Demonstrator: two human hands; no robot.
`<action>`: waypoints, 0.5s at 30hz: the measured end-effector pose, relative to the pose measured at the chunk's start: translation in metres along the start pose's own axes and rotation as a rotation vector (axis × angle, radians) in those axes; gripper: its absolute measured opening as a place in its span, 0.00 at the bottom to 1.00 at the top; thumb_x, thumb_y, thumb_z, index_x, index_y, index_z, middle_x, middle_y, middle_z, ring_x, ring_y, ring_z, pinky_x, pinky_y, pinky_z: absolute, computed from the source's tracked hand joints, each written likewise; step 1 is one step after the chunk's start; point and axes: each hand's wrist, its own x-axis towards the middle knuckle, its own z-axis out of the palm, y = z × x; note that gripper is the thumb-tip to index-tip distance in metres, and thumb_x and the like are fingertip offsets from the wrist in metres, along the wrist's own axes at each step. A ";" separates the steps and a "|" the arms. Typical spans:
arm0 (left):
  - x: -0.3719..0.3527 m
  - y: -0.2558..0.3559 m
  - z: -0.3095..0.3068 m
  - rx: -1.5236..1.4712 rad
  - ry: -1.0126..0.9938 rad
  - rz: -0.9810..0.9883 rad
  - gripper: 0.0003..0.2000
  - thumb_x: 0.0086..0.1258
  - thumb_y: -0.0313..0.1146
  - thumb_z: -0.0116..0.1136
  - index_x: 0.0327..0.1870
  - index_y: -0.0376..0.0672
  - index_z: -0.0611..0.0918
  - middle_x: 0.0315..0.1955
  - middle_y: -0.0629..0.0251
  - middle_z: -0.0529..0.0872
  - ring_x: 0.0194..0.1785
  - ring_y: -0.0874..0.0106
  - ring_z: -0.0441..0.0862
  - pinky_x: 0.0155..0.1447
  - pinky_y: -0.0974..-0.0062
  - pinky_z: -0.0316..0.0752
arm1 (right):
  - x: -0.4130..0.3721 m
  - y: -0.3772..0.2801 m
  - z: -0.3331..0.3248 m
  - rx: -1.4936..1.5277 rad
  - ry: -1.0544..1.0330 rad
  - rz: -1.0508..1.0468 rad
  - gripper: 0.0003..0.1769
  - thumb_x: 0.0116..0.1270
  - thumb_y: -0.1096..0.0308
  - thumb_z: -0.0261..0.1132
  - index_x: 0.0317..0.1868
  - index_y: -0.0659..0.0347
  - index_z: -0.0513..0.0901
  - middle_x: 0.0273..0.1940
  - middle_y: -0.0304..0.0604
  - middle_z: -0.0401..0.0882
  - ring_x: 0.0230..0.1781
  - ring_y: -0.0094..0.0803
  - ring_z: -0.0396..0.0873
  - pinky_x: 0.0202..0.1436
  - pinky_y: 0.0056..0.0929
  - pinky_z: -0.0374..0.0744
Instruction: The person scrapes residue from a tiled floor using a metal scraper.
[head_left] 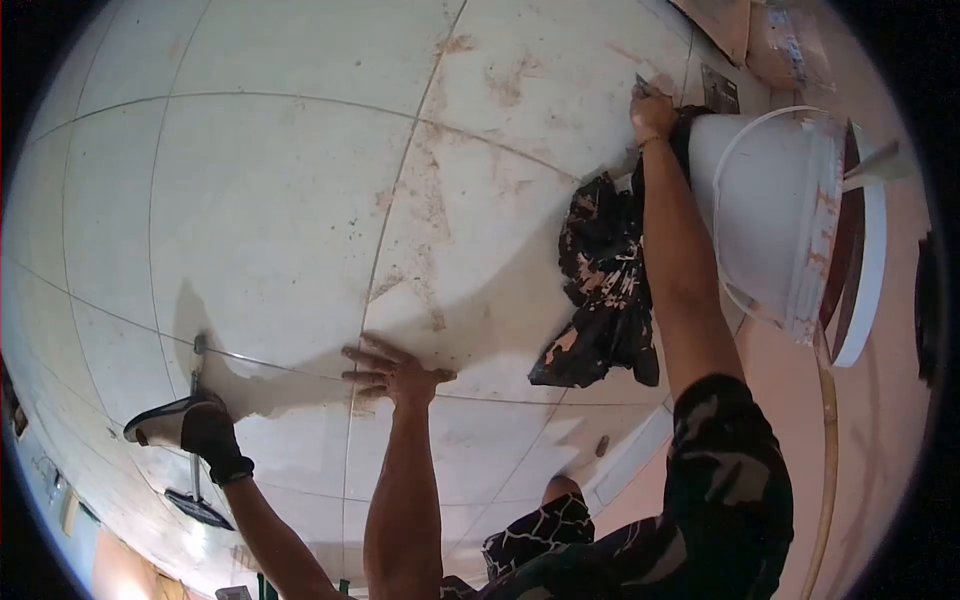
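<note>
My left hand (393, 374) rests palm down on the pale tiled floor (270, 200), fingers spread, with nothing in it. Reaching forward beside the bucket, my right hand (653, 114) is closed around a small grey scraper (641, 84); only its thin tip shows, close to the floor. Reddish-brown smears and crumbs (430, 190) lie on the tiles between the hands. Under my right forearm is a crumpled black plastic bag (600, 285) with pinkish flakes stuck to it. The white bucket (755, 190) stands by that forearm, its rim smeared with reddish material.
A long-handled tool with a dark flat head (198, 510) lies by a foot in a dark sandal (185, 425). A thin pole (828, 450) lies near the pinkish wall (780, 400). Cardboard (720, 25) and a dark grate (720, 90) are past the bucket.
</note>
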 end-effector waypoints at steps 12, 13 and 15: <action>-0.004 0.004 -0.005 0.048 -0.013 -0.014 0.77 0.28 0.50 0.80 0.64 0.40 0.20 0.62 0.33 0.15 0.62 0.24 0.18 0.56 0.23 0.40 | 0.012 -0.015 -0.033 -0.055 -0.223 0.081 0.21 0.60 0.53 0.55 0.39 0.62 0.83 0.43 0.53 0.81 0.45 0.48 0.79 0.49 0.42 0.78; -0.004 0.005 -0.003 0.042 -0.018 -0.014 0.77 0.28 0.50 0.80 0.64 0.40 0.20 0.62 0.33 0.15 0.62 0.24 0.18 0.56 0.23 0.40 | 0.019 -0.006 -0.016 -0.061 -0.220 0.075 0.21 0.60 0.53 0.55 0.39 0.62 0.83 0.43 0.53 0.81 0.45 0.48 0.79 0.49 0.42 0.78; -0.004 0.003 -0.002 0.052 -0.003 0.012 0.77 0.27 0.49 0.81 0.64 0.41 0.20 0.62 0.34 0.14 0.62 0.24 0.17 0.57 0.23 0.38 | 0.025 0.018 0.018 -0.177 -0.154 -0.092 0.19 0.59 0.55 0.56 0.36 0.61 0.84 0.43 0.52 0.81 0.45 0.48 0.79 0.49 0.41 0.78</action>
